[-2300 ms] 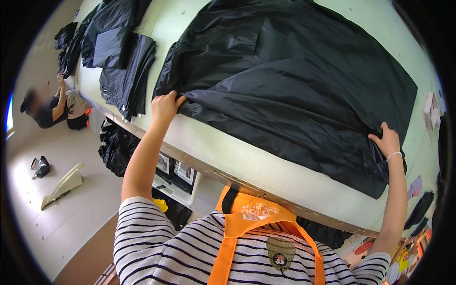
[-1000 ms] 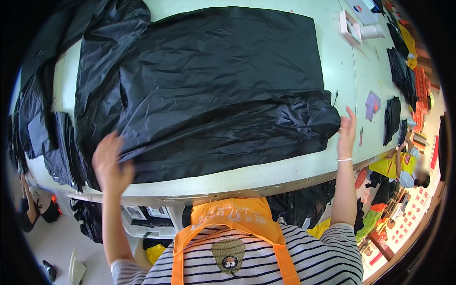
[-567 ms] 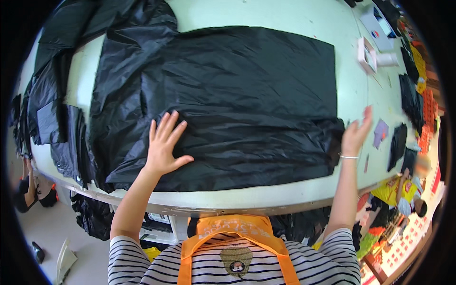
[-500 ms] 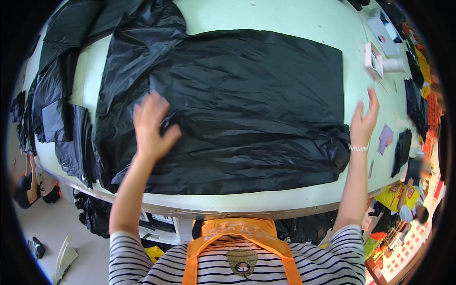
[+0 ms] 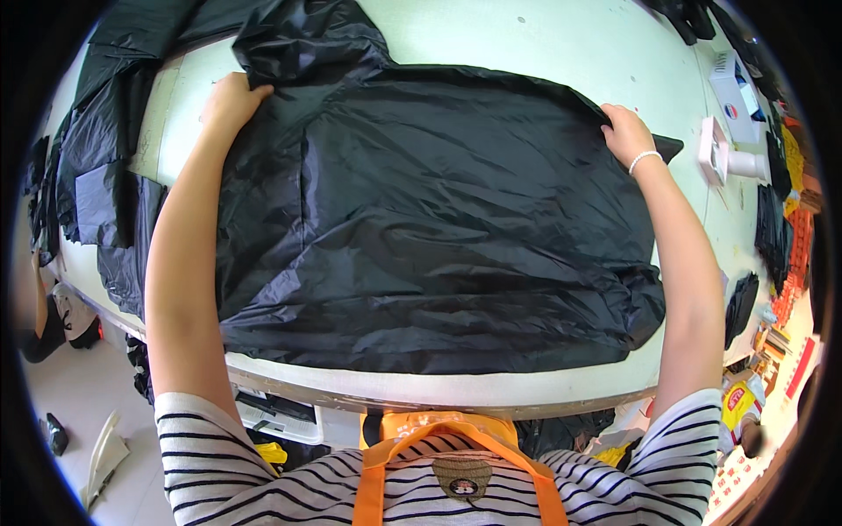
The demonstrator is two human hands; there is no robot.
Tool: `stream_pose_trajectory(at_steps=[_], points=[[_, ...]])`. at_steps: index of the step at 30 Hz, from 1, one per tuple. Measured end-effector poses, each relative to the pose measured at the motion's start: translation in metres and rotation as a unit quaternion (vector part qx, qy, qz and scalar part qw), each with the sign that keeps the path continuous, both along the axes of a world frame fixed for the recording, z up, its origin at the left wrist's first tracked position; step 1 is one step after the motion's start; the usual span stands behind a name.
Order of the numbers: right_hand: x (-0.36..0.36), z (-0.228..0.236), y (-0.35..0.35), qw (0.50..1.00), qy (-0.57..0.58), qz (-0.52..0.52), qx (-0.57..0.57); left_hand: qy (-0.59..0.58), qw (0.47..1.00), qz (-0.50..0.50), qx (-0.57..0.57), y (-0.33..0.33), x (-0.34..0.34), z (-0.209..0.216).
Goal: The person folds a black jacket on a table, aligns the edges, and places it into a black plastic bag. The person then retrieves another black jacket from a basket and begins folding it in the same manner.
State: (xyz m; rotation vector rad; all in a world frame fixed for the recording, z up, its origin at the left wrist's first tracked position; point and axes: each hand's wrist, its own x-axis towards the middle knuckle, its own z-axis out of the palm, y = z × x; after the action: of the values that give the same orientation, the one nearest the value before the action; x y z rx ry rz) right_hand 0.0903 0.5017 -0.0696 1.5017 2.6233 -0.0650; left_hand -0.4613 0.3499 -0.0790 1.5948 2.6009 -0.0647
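Black garment (image 5: 438, 245) lies spread flat over most of the pale table (image 5: 561, 53), shiny thin fabric, near hem running along the near table edge. Both arms reach across it to the far side.

Left hand (image 5: 230, 98) sits at the far-left corner of the garment, fingers curled down on the fabric where a bunched, hood-like lump (image 5: 307, 39) rises just beyond; looks like a pinch on the cloth, but grip itself is hidden under the hand, so can't tell how tight.

Right hand (image 5: 626, 133) is at the far-right edge, fingers bent over the fabric rim, holding or pressing it; a thin white bracelet (image 5: 645, 159) on the wrist. A small black corner pokes out just right of that hand.

Left of the garment, more black cloth (image 5: 105, 175) is heaped and hangs off the table's left edge. Far right on the table: a white box (image 5: 730, 83) and a white tool (image 5: 732, 162), well apart from the garment. Right rim shows dark scraps and colourful clutter, too blurred to tell. Person wears a striped top w/ orange straps (image 5: 377, 473).
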Motion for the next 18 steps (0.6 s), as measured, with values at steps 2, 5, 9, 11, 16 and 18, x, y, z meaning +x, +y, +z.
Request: stream_pose_trajectory(at_steps=[2,5,9,11,16,18], points=[[0.009,0.024,-0.034,0.995,0.036,0.021,0.095,0.079,0.991,-0.004,0.111,-0.033,0.027,0.034],[0.034,0.088,-0.117,0.968,0.143,0.078,0.193,0.010,0.922,0.025,0.386,-0.131,0.040,0.063],[0.073,0.144,-0.254,0.953,0.119,0.157,0.232,-0.036,0.882,0.013,0.469,-0.303,0.037,0.045],[0.094,0.124,-0.312,0.964,0.144,0.149,0.164,0.053,0.922,-0.103,0.369,-0.369,0.041,0.030],[0.116,0.024,-0.384,0.993,0.088,0.076,0.017,-0.073,0.978,-0.133,0.145,-0.413,0.068,-0.004],[0.124,-0.002,-0.391,0.991,0.107,0.085,0.000,-0.086,0.984,-0.135,0.082,-0.413,0.074,0.010]])
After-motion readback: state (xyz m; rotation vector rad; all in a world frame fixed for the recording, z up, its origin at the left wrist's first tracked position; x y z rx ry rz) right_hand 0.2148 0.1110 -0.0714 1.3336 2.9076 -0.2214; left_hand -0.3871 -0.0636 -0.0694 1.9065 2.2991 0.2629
